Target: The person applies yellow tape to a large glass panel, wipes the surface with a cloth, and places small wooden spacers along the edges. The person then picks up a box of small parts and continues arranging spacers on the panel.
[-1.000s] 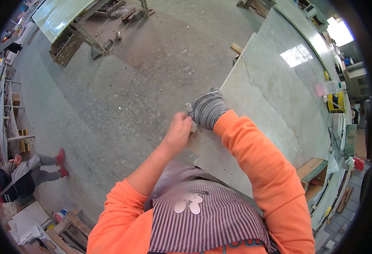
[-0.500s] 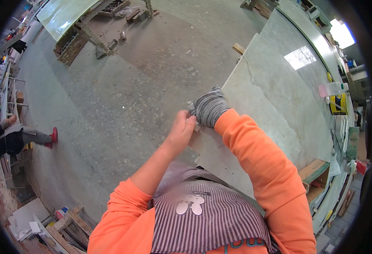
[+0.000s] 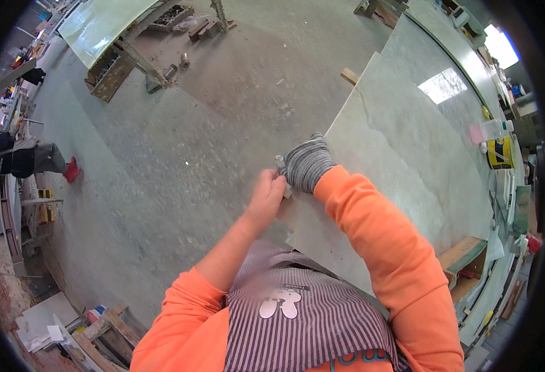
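Observation:
My left hand (image 3: 265, 197), bare, is closed with its fingertips meeting my right hand beside the left edge of a pale, veined stone slab (image 3: 402, 149). My right hand (image 3: 308, 163) wears a grey striped knit glove and is curled shut at that same edge. Just under the fingertips a small pale piece (image 3: 287, 193) peeks out. Most of what the fingers grip is hidden, so its kind cannot be told.
Scraps litter the concrete floor (image 3: 179, 204). A glossy slab (image 3: 102, 28) on a stand is at the far left. On the right are a bottle of pink liquid (image 3: 489, 131), a yellow-and-black can (image 3: 499, 153) and an open box (image 3: 464, 263). Another person (image 3: 27, 159) walks at left.
My hands stay together at the slab's edge, with hardly any movement. At the left, the other person has moved farther away, and the whole view has shifted slightly.

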A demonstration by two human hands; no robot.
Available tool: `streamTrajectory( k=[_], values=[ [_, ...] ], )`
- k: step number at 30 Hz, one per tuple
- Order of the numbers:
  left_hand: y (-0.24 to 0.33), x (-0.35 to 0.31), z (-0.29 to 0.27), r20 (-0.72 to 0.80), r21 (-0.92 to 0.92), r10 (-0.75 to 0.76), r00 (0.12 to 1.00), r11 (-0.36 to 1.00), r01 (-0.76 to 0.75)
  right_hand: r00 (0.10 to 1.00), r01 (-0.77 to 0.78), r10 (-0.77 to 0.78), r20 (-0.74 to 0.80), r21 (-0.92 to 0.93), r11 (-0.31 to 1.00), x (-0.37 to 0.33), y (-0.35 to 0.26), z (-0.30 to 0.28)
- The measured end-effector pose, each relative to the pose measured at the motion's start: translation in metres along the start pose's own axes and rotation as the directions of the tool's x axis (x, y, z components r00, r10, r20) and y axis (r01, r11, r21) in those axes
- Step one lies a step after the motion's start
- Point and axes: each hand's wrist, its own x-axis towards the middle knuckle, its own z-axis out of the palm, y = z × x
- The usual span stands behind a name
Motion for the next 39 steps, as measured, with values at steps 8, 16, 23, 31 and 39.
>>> streamTrajectory(
  k=[8,16,23,31,39],
  values=[
    [0.011,-0.005,0.009,0.032,-0.082,-0.061,0.998,0.995,0.064,0.999,0.019,-0.018,0.047,-0.01,1.0,0.001,0.002,0.001],
    [0.012,0.001,-0.011,0.122,-0.085,-0.139,0.983,0.985,0.15,1.0,0.005,-0.005,-0.027,-0.017,1.0,-0.001,0.0,0.004],
    [0.012,-0.018,-0.037,-0.018,0.034,0.028,0.999,0.999,-0.027,0.992,-0.108,0.111,-0.055,0.056,0.993,0.004,-0.001,0.01],
    [0.007,-0.008,-0.049,0.117,0.155,0.068,0.991,0.984,-0.086,0.746,0.347,0.442,-0.498,0.858,0.379,-0.012,0.015,0.027],
    [0.011,0.063,-0.096,0.002,-0.094,-0.052,0.999,0.994,0.052,0.432,0.321,0.669,-0.605,0.796,0.513,-0.163,0.022,0.055]
  ],
)
